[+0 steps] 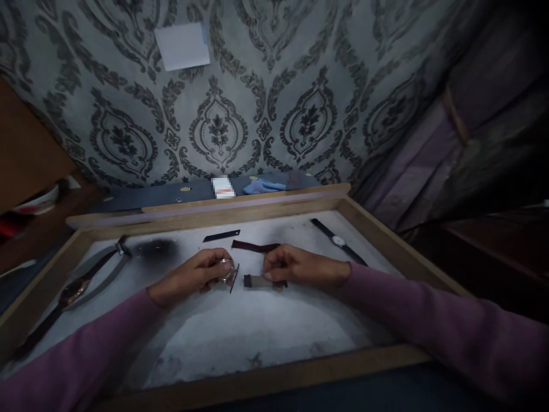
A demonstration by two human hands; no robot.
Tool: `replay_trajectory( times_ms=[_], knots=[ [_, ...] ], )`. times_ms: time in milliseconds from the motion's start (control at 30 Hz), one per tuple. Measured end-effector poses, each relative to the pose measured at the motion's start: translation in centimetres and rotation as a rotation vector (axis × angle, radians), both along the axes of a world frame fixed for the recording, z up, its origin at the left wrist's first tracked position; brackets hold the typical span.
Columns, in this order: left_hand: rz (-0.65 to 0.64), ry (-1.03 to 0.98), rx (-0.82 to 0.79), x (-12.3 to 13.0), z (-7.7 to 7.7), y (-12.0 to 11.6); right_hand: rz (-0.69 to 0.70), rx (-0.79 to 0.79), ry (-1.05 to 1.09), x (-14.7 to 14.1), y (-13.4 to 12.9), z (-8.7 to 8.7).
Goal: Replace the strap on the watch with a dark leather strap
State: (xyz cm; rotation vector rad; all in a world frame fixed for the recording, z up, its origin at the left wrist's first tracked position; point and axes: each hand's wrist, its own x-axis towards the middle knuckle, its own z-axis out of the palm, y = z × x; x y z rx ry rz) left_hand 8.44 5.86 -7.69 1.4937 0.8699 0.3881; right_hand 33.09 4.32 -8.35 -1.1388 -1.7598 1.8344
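Damask-patterned wallpaper [218,123] backs the wood-rimmed table [214,337], its pale surface scuffed. Curled snugly, the left hand [205,268] pinches a round, shiny watch case [226,269]; a loosened grip could drop that smooth thing. Fingers closed, the right hand [289,265] holds a flat, dull strap piece [258,281], which might twist if tugged askew. Beyond, a slim dark blade-like strip [222,236] could nick a straying knuckle.

The left hand [199,273] covered part of the round watch case [230,265]; the right hand [298,266] hid one end of a dark brown strap [253,246] and part of a greyish strap [259,281]. Both purple sleeves [103,337] ran out of view. The white dial [339,241] was too small to read, and print on the white packet [223,187] was blurred beyond reading.
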Motion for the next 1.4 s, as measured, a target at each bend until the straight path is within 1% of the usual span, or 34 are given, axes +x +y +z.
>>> replay_trajectory(
  times_ms=[100, 200, 400, 600, 800, 867, 1000, 1100, 1233, 1400],
  knots=[
    [0.003, 0.016, 0.009, 0.2, 0.4, -0.3, 0.019, -0.005, 0.034, 0.1, 0.0, -0.1],
    [-0.01, 0.02, 0.031, 0.3, 0.4, -0.4, 0.02, -0.006, 0.057, 0.1, 0.0, -0.2],
    [-0.123, 0.112, 0.138, 0.7, 0.3, -0.6, 0.044, 0.007, 0.061, -0.1, 0.1, -0.3],
    [-0.094, 0.17, 0.14, 1.1, 1.2, -1.2, 0.05, 0.002, 0.078, -0.2, 0.1, -0.2],
    [-0.134, 0.216, 0.219, 1.4, 1.9, -1.5, 0.048, 0.003, 0.071, -0.4, 0.0, 0.1],
    [-0.139, 0.222, 0.207, 1.4, 1.7, -1.4, 0.056, 0.011, 0.064, -0.6, 0.0, 0.1],
    [-0.139, 0.184, 0.133, 1.3, 1.1, -0.9, 0.067, 0.033, 0.049, -0.8, 0.0, 0.2],
    [-0.142, 0.172, 0.102, 1.2, 0.6, -0.7, 0.077, 0.089, 0.012, -1.1, -0.1, 0.4],
    [-0.156, 0.165, 0.126, 1.1, 0.5, -0.7, 0.101, 0.176, -0.057, -1.8, -0.2, 0.4],
    [-0.173, 0.173, 0.168, 1.2, 0.7, -1.0, 0.101, 0.125, -0.005, -2.5, 0.0, -0.1]
  ],
)
